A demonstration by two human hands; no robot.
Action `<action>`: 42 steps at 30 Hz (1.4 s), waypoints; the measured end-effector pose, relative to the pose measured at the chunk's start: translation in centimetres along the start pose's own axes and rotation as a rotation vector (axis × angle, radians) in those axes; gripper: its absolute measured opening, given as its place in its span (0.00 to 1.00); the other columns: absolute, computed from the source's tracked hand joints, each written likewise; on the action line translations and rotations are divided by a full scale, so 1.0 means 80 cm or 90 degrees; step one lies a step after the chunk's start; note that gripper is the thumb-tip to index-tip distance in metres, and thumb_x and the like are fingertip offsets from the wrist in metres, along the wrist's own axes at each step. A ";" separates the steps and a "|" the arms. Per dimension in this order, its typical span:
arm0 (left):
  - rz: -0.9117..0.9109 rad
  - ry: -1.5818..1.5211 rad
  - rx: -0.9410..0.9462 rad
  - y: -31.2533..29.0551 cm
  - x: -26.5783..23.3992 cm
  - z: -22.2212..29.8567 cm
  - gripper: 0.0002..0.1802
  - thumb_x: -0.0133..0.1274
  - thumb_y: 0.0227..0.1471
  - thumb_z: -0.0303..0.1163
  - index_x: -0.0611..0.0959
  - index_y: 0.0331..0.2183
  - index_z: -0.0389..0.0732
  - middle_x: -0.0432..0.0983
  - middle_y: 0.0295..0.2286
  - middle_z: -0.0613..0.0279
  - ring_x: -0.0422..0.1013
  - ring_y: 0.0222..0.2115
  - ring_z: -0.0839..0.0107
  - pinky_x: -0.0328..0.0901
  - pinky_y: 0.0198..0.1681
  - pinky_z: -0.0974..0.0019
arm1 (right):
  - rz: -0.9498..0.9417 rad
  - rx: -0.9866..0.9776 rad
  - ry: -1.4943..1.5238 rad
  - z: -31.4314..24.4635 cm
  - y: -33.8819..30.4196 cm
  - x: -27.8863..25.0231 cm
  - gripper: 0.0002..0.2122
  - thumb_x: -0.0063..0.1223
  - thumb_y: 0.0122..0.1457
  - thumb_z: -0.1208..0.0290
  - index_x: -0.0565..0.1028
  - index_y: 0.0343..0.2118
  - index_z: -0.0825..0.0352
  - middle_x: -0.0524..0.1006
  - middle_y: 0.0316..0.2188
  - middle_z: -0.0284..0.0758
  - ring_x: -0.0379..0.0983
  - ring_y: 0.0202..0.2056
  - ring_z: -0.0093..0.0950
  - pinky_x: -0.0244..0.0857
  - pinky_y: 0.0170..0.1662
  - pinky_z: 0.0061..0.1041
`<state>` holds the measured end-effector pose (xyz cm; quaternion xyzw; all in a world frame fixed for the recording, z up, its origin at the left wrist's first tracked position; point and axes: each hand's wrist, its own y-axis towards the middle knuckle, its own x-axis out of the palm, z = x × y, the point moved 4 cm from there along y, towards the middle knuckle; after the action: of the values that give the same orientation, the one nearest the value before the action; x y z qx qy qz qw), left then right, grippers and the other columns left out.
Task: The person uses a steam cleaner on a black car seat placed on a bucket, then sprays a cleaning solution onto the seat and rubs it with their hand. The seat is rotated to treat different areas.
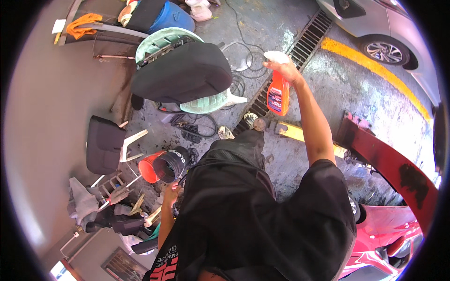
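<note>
My right hand point(289, 72) is raised out in front to the right, its fingers wrapped round the neck of an orange spray bottle point(278, 96). The bottle hangs upright and has a white trigger head point(276, 57). Low at my left side, my left hand point(171, 193) is closed beside a black bucket point(169, 166). Something thin and dark shows at its fingers, too small to name. Ahead of me, a black car seat cushion point(187, 72) rests on a pale green plastic chair point(206, 104); neither hand touches it.
An orange bucket point(148, 167) stands beside the black one. A black seat part point(104, 145) leans by a white chair point(133, 140) at the left wall. Hoses point(213, 129) coil on the floor near a drain grate point(309, 35). A red lift arm point(389, 159) and cars are right.
</note>
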<state>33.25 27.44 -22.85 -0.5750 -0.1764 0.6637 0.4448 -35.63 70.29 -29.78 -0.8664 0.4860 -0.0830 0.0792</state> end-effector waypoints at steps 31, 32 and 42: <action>0.121 -0.094 0.155 -0.019 0.076 0.082 0.23 0.63 0.61 0.35 0.82 0.54 0.35 0.85 0.43 0.48 0.80 0.44 0.62 0.72 0.50 0.61 | 0.041 -0.222 -0.447 -0.015 -0.143 0.169 0.13 0.69 0.58 0.60 0.79 0.35 0.65 0.76 0.32 0.41 0.73 0.40 0.46 0.69 0.45 0.44; 0.129 -0.091 0.154 -0.018 0.093 0.081 0.22 0.62 0.61 0.35 0.82 0.54 0.35 0.85 0.43 0.48 0.80 0.44 0.61 0.72 0.50 0.60 | 0.058 -0.254 -0.437 -0.017 -0.147 0.174 0.14 0.69 0.58 0.60 0.78 0.34 0.65 0.76 0.32 0.42 0.73 0.40 0.47 0.69 0.45 0.44; 0.222 -0.194 0.051 -0.145 0.275 0.001 0.20 0.62 0.61 0.35 0.84 0.52 0.38 0.86 0.42 0.50 0.82 0.43 0.59 0.74 0.50 0.60 | 0.092 -0.305 -0.446 0.021 -0.180 0.223 0.16 0.69 0.57 0.60 0.76 0.36 0.67 0.75 0.36 0.45 0.72 0.45 0.50 0.68 0.49 0.47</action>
<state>38.92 51.21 -27.56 -0.4720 -0.1130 0.8160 0.3139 -14.18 62.52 -27.11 -0.7999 0.4947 0.3373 0.0416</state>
